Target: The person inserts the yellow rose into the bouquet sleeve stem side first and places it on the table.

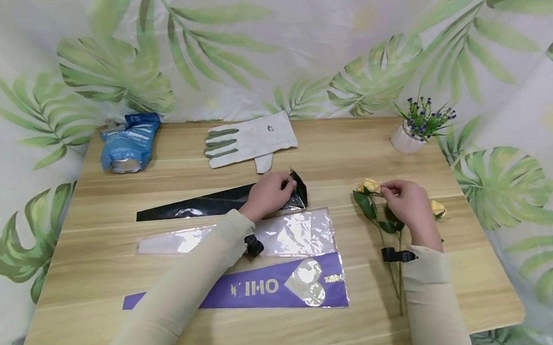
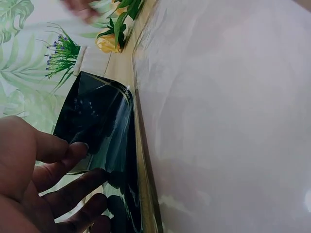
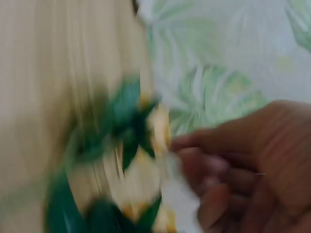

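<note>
My left hand point(image 1: 269, 193) pinches the wide end of a black flower wrapping sleeve point(image 1: 203, 203) between thumb and forefinger; in the left wrist view that end point(image 2: 97, 107) stands lifted and partly opened, other fingers against its side. My right hand point(image 1: 407, 202), fingers loosely bent, is over the artificial yellow roses, its fingertips right beside one bloom point(image 1: 368, 185). A second yellow bloom point(image 1: 438, 209) shows past the wrist, and two green stems point(image 1: 400, 296) run toward the near edge. In the blurred right wrist view, the fingertips overlap the rose's point(image 3: 160, 128) edge.
A clear sleeve point(image 1: 303, 232) and a purple sleeve point(image 1: 217, 295) with a heart window lie nearer me. At the back are a blue plastic package point(image 1: 131, 143), a white work glove point(image 1: 260, 137) and a small potted plant point(image 1: 408, 137). A patterned cloth point(image 1: 298, 46) hangs behind the table.
</note>
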Demonstrator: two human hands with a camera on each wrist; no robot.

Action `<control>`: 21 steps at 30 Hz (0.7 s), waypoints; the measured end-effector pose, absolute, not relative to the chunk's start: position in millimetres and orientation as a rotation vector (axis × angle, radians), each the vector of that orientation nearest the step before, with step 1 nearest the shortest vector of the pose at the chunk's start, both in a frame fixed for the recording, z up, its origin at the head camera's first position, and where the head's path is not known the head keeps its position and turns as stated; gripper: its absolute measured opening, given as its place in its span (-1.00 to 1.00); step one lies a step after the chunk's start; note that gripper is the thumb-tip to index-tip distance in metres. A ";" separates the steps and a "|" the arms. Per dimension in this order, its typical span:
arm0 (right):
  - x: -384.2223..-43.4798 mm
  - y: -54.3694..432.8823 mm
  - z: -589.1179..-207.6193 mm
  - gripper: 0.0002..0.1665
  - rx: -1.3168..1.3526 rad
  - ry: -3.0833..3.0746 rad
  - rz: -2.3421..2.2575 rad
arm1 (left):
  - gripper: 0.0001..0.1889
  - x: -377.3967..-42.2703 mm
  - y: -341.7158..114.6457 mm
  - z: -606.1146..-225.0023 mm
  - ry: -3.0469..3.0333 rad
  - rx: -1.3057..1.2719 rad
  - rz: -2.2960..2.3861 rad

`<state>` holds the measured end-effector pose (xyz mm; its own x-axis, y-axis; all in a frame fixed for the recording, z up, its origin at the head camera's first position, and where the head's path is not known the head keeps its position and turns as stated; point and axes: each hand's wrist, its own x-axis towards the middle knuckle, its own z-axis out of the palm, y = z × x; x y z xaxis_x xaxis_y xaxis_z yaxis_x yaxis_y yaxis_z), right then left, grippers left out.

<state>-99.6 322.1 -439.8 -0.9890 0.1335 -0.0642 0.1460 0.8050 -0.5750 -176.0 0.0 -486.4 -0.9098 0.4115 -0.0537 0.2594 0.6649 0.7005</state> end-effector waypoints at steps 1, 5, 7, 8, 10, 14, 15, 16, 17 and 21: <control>-99.7 327.3 -438.8 -0.68 0.216 2.931 -0.873 | -0.75 -176.0 -0.6 -485.7 2.682 0.540 1.073; -100.7 335.3 -444.3 -0.63 0.128 2.780 -0.728 | -0.75 -175.5 1.2 -484.4 2.680 0.530 1.081; -100.6 335.3 -449.9 -0.65 0.114 2.778 -0.697 | -0.74 -176.0 3.8 -485.0 2.662 0.548 1.082; -100.8 334.7 -452.6 -0.66 0.117 2.782 -0.683 | -0.74 -176.3 4.8 -485.1 2.652 0.558 1.082; -101.3 333.6 -457.2 -0.68 0.117 2.798 -0.667 | -0.73 -176.8 6.4 -485.5 2.643 0.571 1.077; -105.1 327.2 -460.5 -0.67 0.106 2.785 -0.724 | -0.75 -176.8 5.0 -487.0 2.660 0.543 1.060; -105.6 324.4 -458.6 -0.66 0.109 2.742 -0.800 | -0.76 -176.5 4.0 -487.2 2.664 0.534 1.058; -105.9 321.9 -455.7 -0.65 0.121 2.694 -0.879 | -0.76 -176.2 2.8 -487.5 2.666 0.531 1.056; -105.9 319.9 -451.8 -0.64 0.129 2.640 -0.970 | -0.76 -175.8 1.7 -487.5 2.668 0.532 1.053; -104.7 317.5 -424.2 -0.69 0.113 2.385 -1.471 | -0.75 -174.7 -1.5 -485.7 2.669 0.546 1.060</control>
